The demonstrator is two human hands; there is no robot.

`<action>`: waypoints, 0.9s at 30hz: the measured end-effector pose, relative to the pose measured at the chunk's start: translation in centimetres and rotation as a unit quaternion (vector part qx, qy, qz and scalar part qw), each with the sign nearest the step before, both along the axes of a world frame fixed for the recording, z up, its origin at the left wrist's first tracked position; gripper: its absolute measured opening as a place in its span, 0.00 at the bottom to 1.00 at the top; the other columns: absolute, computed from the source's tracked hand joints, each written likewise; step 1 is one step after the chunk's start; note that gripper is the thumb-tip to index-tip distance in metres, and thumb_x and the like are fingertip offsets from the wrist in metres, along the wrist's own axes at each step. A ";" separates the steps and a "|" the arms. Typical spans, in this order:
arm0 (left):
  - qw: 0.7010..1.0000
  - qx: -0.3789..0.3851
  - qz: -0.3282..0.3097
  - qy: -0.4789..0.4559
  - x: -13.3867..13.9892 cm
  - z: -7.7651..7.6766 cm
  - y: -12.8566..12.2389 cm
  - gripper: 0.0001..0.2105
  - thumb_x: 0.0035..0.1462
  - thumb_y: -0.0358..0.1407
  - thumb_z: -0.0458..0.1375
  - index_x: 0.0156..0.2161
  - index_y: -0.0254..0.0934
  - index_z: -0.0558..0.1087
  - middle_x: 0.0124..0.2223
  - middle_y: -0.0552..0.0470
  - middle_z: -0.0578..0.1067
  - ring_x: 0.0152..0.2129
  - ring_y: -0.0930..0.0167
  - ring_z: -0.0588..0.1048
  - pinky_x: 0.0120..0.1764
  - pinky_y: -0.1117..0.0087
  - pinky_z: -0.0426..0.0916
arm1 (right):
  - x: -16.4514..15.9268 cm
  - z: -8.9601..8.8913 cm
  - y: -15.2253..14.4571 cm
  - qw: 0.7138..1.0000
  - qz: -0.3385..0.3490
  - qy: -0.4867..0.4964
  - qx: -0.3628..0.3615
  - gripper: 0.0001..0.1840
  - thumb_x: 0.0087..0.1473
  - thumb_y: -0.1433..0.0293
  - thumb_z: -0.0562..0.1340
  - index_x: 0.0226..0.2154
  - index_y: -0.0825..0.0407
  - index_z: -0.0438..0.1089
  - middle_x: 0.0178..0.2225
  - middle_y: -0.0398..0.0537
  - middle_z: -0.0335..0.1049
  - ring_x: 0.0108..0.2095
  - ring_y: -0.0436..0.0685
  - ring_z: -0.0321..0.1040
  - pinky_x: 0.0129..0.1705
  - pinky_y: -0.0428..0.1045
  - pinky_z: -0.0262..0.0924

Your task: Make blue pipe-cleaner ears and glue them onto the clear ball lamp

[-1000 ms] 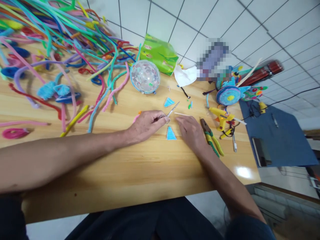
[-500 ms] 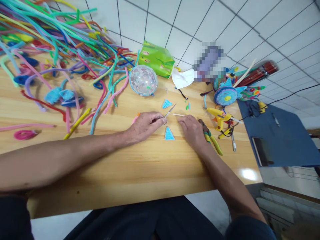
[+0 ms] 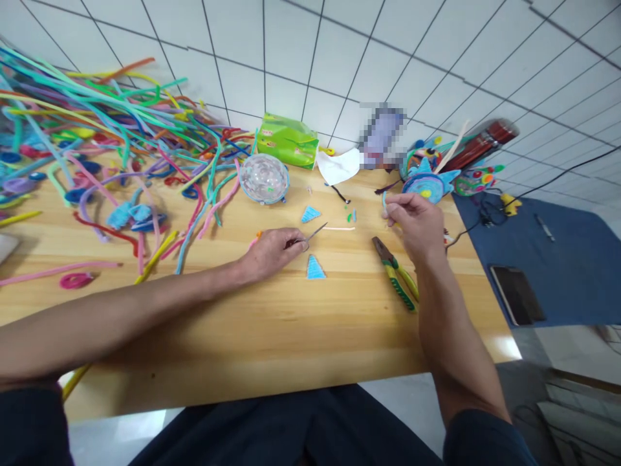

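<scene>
My left hand (image 3: 272,252) is closed on a small pair of scissors (image 3: 317,232), blades pointing up and right over the table. My right hand (image 3: 414,220) pinches a short light blue pipe cleaner piece (image 3: 385,200) between its fingertips. Two blue striped triangles lie near the scissors: the upper triangle (image 3: 310,214) beyond the blades, the lower triangle (image 3: 315,267) nearer me. A thin whitish strip (image 3: 339,228) rests just right of the blade tips. Pliers (image 3: 394,275) with green and yellow handles lie left of my right forearm. My right hand covers most of the yellow glue gun.
A big heap of coloured pipe cleaners (image 3: 145,123) fills the left side. At the back stand a clear dome (image 3: 264,178), a green packet (image 3: 287,141) and white paper (image 3: 338,167). A blue round craft figure (image 3: 424,188) sits behind my right hand; a phone (image 3: 517,294) lies on the blue mat (image 3: 572,259).
My right hand has left the whitish strip and moved right and away from me to the light blue piece, which it now pinches. My left hand still holds the scissors. The view has shifted.
</scene>
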State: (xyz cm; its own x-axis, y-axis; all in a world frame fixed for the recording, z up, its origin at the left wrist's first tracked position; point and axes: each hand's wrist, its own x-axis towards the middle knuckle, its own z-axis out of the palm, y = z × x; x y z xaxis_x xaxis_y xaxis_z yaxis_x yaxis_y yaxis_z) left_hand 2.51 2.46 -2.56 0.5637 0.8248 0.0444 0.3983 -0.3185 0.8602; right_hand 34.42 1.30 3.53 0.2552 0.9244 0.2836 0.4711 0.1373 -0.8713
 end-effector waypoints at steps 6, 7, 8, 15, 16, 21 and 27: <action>0.993 0.044 -0.010 0.105 0.3 0.9 1.2 0.16 0.65 0.47 0.60 0.48 0.37 0.78 0.42 0.46 0.81 0.36 0.64 0.78 0.40 0.65 0.71 | -0.3 2.9 -0.6 0.990 0.048 0.131 0.010 0.10 0.52 0.65 0.76 0.34 0.48 0.77 0.24 0.39 0.71 0.26 0.51 0.70 0.27 0.47 0.66; 0.991 0.059 -0.004 0.116 0.6 1.4 1.2 0.18 0.64 0.48 0.61 0.51 0.36 0.77 0.47 0.43 0.81 0.40 0.62 0.79 0.43 0.63 0.72 | -0.5 3.2 -0.9 0.987 0.060 0.148 0.007 0.11 0.52 0.64 0.77 0.34 0.48 0.77 0.24 0.39 0.70 0.26 0.51 0.70 0.27 0.47 0.66; 0.991 0.067 -0.002 0.115 1.0 2.0 1.3 0.22 0.64 0.48 0.62 0.55 0.35 0.76 0.53 0.39 0.80 0.43 0.61 0.79 0.47 0.60 0.73 | -0.7 3.7 -1.2 0.983 0.075 0.166 0.001 0.12 0.52 0.64 0.78 0.34 0.48 0.77 0.25 0.38 0.70 0.26 0.50 0.70 0.27 0.47 0.66; 0.917 -0.308 -0.102 -0.232 7.9 7.6 1.9 0.34 0.70 0.62 0.50 0.66 0.38 0.70 0.64 0.34 0.77 0.51 0.58 0.82 0.49 0.58 0.77 | -3.1 6.6 -2.3 0.958 0.159 0.235 -0.045 0.21 0.48 0.57 0.82 0.34 0.47 0.75 0.29 0.39 0.70 0.26 0.49 0.68 0.25 0.46 0.66; 0.898 -0.339 -0.110 -0.259 8.8 8.4 1.8 0.35 0.71 0.64 0.47 0.64 0.37 0.72 0.61 0.34 0.79 0.52 0.57 0.82 0.50 0.58 0.78 | -3.4 6.6 -2.2 0.961 0.161 0.222 -0.042 0.20 0.49 0.56 0.81 0.34 0.47 0.75 0.29 0.39 0.70 0.26 0.49 0.68 0.25 0.47 0.67; 0.874 -0.333 -0.055 -0.351 10.6 12.1 0.5 0.38 0.72 0.67 0.41 0.55 0.36 0.77 0.49 0.39 0.83 0.52 0.60 0.81 0.54 0.60 0.78 | -5.5 5.1 -1.4 0.994 0.098 -0.016 0.054 0.08 0.63 0.58 0.71 0.38 0.45 0.81 0.32 0.45 0.79 0.33 0.57 0.77 0.37 0.55 0.76; 0.734 -0.403 0.040 -0.545 9.5 13.2 1.0 0.35 0.73 0.62 0.43 0.45 0.33 0.80 0.51 0.37 0.83 0.62 0.61 0.77 0.64 0.67 0.74 | -8.3 0.3 -2.0 0.913 0.079 -0.289 0.276 0.24 0.77 0.59 0.54 0.67 0.45 0.72 0.64 0.54 0.79 0.67 0.66 0.73 0.71 0.68 0.64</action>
